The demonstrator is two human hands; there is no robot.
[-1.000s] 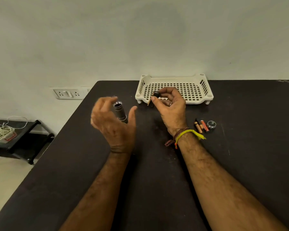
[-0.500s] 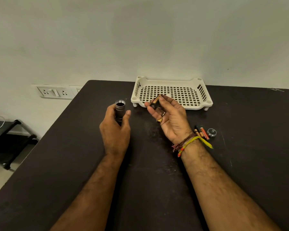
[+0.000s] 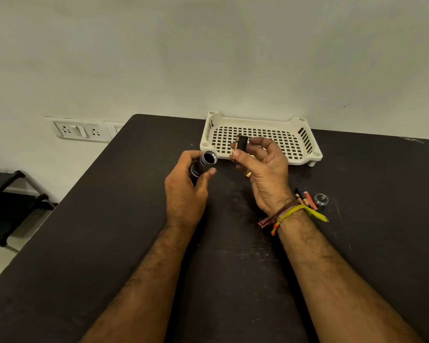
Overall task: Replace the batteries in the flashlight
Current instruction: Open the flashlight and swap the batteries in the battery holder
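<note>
In the head view, a person's two bare forearms reach out over a black table (image 3: 109,243). The left hand (image 3: 183,191) is wrapped around the flashlight (image 3: 204,163), with the thumb pressed against its side. The flashlight tilts up and to the right, and its open, silver-rimmed end faces toward the other hand; the inside looks dark. The right hand (image 3: 265,169) is raised just beside it, palm turned toward the camera, and pinches a small dark battery holder (image 3: 242,144) between the thumb and the fingertips. A copper-coloured edge shows along the holder's left side, but whether it carries batteries I cannot tell. The holder sits just above and to the right of the flashlight's open end, close to it but apart. A gold ring (image 3: 248,173) shows on one finger, and thread bracelets (image 3: 285,215) in yellow, red and brown circle the right wrist.

On the table just right of that wrist lie loose batteries (image 3: 307,198), orange and dark, side by side. Beside them, a little further right, rests a round silver cap (image 3: 321,199). At the far edge of the table, against the wall, stands a white plastic basket (image 3: 307,154) with a grid bottom. A wall socket panel (image 3: 80,131) is mounted to the left of the table, and a low dark stand (image 3: 10,191) is on the floor below it.
</note>
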